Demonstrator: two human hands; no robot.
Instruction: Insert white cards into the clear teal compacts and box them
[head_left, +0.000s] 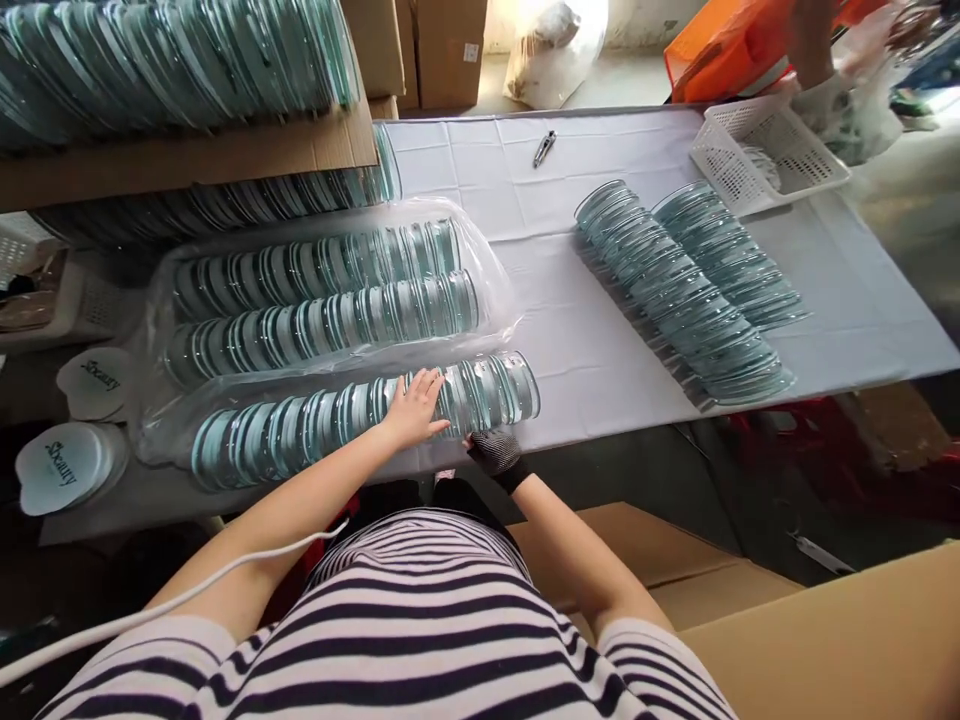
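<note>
My bare left hand (417,408) lies over the nearest row of round clear glass discs (300,437), fingers stretched out on top. These discs stand on edge, packed side by side near the table's front edge. At the row's right part, my right hand (495,452) is in a dark glove by the table edge, its fingers curled in. Whatever it may hold is hidden. Behind, two more rows of glass discs (322,312) rest on a sheet of clear plastic (491,255).
Two slanting glass stacks (675,290) lie on the white-covered table (540,370). A nail clipper (545,149) and a white basket (810,185) are farther back, with another person's arm (814,45) beside the basket. Cardboard (300,145) carries more glass at left. A white cable (225,567) crosses my left arm.
</note>
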